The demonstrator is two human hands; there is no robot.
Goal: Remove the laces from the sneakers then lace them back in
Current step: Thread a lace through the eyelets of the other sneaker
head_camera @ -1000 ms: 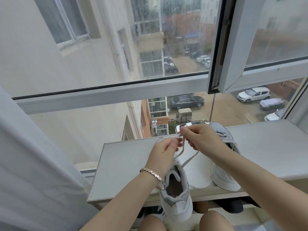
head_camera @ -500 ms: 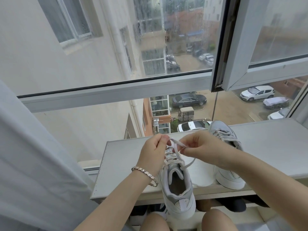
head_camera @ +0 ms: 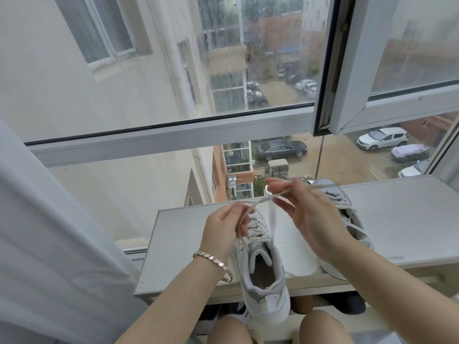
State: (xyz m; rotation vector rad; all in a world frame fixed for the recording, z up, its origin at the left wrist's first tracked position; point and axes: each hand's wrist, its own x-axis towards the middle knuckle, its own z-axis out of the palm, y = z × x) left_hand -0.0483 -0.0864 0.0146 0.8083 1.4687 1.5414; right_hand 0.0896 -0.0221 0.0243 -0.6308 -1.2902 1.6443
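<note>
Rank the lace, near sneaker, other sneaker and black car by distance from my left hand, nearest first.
1. lace, pinched in the left hand.
2. near sneaker, just below it.
3. other sneaker, right, behind the right hand.
4. black car, outside, below.

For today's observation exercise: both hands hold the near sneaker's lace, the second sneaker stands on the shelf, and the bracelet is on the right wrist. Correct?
No: the head view shows the bracelet on the left wrist. The left hand and right hand do hold the lace of the near sneaker, and the second sneaker stands on the shelf.
</note>
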